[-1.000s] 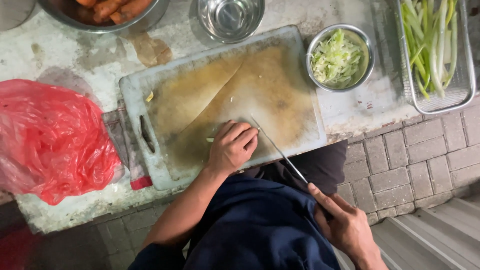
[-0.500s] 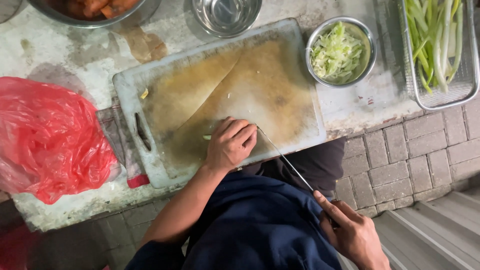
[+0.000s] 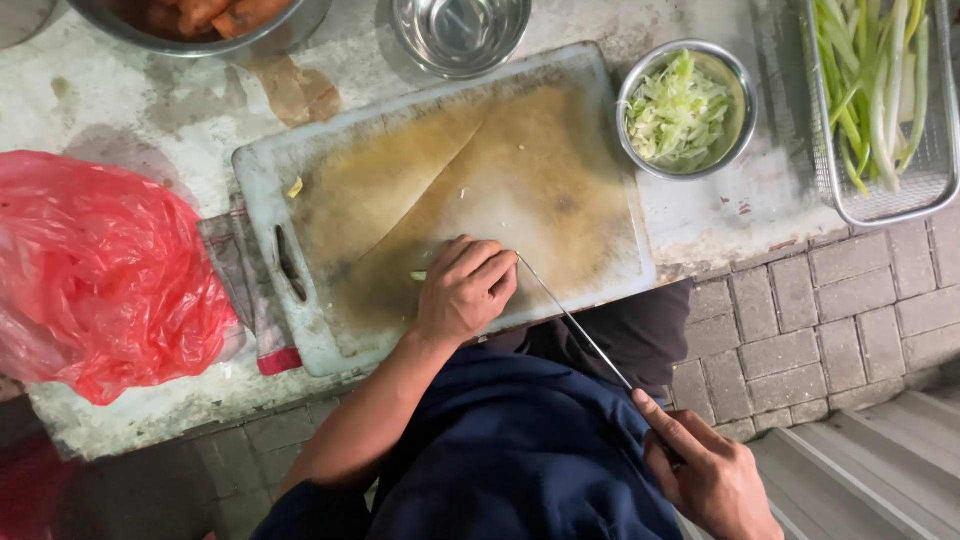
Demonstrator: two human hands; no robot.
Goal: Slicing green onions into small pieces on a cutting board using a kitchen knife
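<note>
The red bag [image 3: 100, 270] lies off the board's left end with a cloth [image 3: 245, 290] tucked between them — neither needs touching now. On the board [image 3: 330, 180], your left hand [image 3: 465, 290] sits near the front edge with fingers curled and pressed together over a small green piece [image 3: 417, 275]; only its tip shows at your knuckles, so I cannot tell how much of it is under your hand. Keep those fingertips tucked back, knuckles toward the blade. The knife [image 3: 570, 320] runs thin and edge-on from your knuckles back to your right hand [image 3: 705, 470], closed around the handle, forefinger along the top. Guide the blade against the knuckles with short strokes — never lift it above them. The bowl [image 3: 738, 120] of shredded greens stands just right of the board; the basket [image 3: 935, 170] of stalks lies further right.
</note>
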